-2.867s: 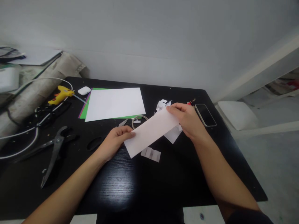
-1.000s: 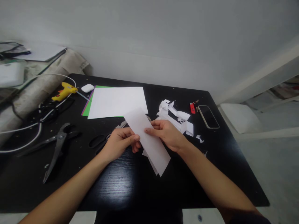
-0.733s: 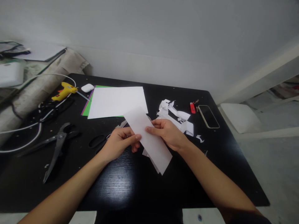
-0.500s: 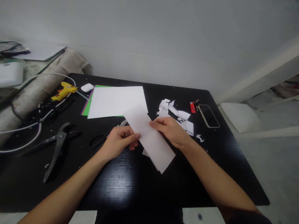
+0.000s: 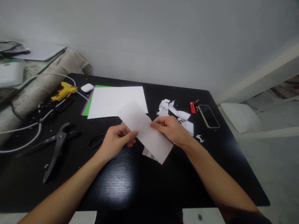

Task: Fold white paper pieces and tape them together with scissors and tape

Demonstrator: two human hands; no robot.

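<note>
A strip of white paper [image 5: 149, 137] is held slantwise above the black table, its far end overlapping the white sheets. My left hand [image 5: 118, 140] pinches its left edge between thumb and fingers. On the opposite edge, my right hand [image 5: 171, 129] has thumb and fingers closed on the same strip. Beneath the strip's near end lies another piece of paper [image 5: 149, 153], mostly hidden. A black scissors handle [image 5: 96, 141] shows left of my left hand; the rest of the scissors is largely covered. Torn paper scraps [image 5: 176, 113] lie just beyond my right hand.
White sheets [image 5: 114, 99] rest on green and purple ones. To the left are a yellow glue gun [image 5: 64, 91], a white case [image 5: 87, 87], metal snips [image 5: 59, 140] and a white cable [image 5: 38, 132]. A red lighter [image 5: 192, 107] and phone [image 5: 208, 116] lie right.
The paper strip has turned slightly, its near end swinging upward and its far end shifting left. My left hand has moved a little left; more of the paper underneath shows.
</note>
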